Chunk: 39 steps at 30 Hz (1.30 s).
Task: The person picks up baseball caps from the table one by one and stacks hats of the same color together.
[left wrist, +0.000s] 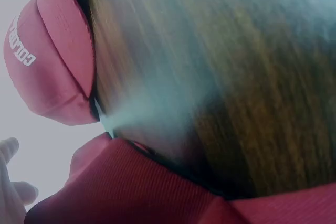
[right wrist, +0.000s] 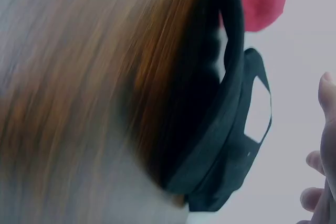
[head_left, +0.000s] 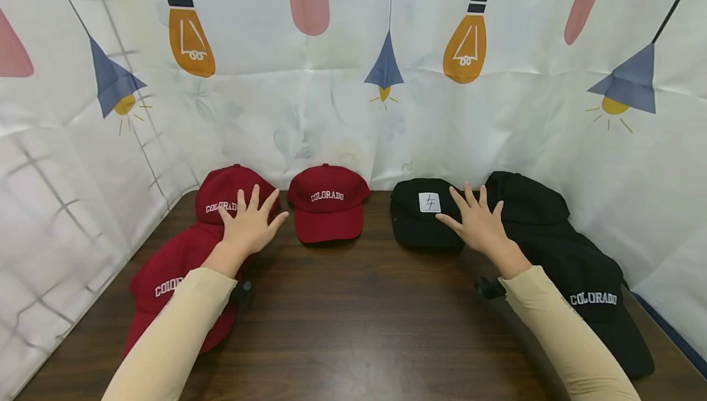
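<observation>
Left of the central red cap (head_left: pixel 328 229), the left hand (head_left: pixel 250 223) is held out with its fingers straight and spread; right of that cap, the right hand (head_left: pixel 479 221) is splayed the same way, the two hands well apart and both bare. Cream sleeves (head_left: pixel 182 327) run from the wrists toward the near side of the central red cap.

From the head view, the left fingers overlap the rear left red cap (head_left: pixel 232 181), just left of the central one, while the left wrist view shows two of their tips against the white background, apart from the caps in it. Nearer and farther left of the central cap lies the front left red cap (head_left: pixel 177 260).

To the right of the central cap sits the labelled black cap (head_left: pixel 411 229). Pen marks on its white label (head_left: pixel 429 202) show in the head view only; the right wrist view has the label washed out, but gives the curved brim side-on, with dark shadow beneath. Farther right come the rear black cap (head_left: pixel 525 198) and, nearer, the front black cap (head_left: pixel 591 266), lettered COLORADO like the central cap. Under them all is the brown surface (head_left: pixel 364 327), and behind the central cap hangs a white cloth (head_left: pixel 342 118) printed with lamps and bulbs
</observation>
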Each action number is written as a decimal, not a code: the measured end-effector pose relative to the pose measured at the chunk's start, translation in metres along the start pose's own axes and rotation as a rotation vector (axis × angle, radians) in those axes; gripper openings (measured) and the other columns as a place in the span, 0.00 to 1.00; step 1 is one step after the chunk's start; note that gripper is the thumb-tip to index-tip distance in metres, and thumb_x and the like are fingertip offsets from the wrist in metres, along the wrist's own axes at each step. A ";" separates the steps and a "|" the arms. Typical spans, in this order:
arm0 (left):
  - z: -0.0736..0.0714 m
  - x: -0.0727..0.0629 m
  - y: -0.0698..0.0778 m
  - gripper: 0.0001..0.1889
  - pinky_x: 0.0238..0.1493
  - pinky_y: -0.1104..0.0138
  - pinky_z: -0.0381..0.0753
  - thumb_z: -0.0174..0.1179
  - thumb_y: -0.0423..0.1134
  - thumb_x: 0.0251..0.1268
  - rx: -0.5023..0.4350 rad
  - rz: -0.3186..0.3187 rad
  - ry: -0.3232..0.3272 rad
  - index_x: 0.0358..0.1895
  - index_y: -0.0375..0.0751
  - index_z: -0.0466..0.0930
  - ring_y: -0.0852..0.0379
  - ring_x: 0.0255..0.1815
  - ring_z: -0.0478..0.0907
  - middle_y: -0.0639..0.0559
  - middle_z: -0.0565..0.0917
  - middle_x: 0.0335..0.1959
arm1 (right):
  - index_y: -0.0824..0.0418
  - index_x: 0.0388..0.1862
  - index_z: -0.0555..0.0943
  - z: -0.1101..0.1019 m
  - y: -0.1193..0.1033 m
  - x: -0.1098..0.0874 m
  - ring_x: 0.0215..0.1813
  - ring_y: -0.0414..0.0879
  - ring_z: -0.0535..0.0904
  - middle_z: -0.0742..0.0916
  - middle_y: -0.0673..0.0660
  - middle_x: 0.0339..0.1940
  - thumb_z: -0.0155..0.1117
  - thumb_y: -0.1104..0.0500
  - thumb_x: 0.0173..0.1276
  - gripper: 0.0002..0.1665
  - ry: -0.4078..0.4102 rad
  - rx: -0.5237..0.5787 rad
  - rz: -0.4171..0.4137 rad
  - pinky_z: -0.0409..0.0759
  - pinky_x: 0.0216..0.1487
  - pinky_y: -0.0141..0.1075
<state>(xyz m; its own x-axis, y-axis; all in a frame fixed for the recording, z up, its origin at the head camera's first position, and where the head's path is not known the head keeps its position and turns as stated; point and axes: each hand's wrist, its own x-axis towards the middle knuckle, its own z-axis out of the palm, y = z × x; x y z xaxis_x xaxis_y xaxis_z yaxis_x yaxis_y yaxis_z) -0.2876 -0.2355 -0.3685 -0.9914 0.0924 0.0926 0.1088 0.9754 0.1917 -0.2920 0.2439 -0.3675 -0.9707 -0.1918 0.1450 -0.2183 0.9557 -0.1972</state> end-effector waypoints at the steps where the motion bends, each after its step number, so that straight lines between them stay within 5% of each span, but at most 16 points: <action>1: 0.000 0.000 0.000 0.40 0.64 0.22 0.29 0.43 0.62 0.78 -0.002 0.001 -0.003 0.84 0.46 0.47 0.23 0.79 0.31 0.28 0.40 0.81 | 0.59 0.85 0.50 0.000 -0.003 0.000 0.80 0.74 0.33 0.48 0.70 0.84 0.47 0.27 0.76 0.53 0.002 0.003 -0.008 0.33 0.69 0.77; 39: 0.011 -0.007 0.026 0.37 0.70 0.26 0.38 0.44 0.60 0.80 -0.130 0.048 -0.008 0.83 0.46 0.51 0.26 0.80 0.40 0.31 0.47 0.82 | 0.54 0.84 0.56 0.031 -0.108 0.016 0.83 0.66 0.38 0.53 0.62 0.85 0.54 0.35 0.78 0.45 0.001 0.208 -0.244 0.43 0.73 0.71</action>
<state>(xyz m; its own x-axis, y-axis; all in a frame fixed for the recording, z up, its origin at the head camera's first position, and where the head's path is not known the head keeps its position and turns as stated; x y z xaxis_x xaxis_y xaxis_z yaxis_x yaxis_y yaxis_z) -0.2782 -0.2088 -0.3749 -0.9854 0.1400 0.0972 0.1637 0.9359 0.3118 -0.2867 0.1305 -0.3740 -0.8869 -0.4097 0.2133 -0.4610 0.8152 -0.3506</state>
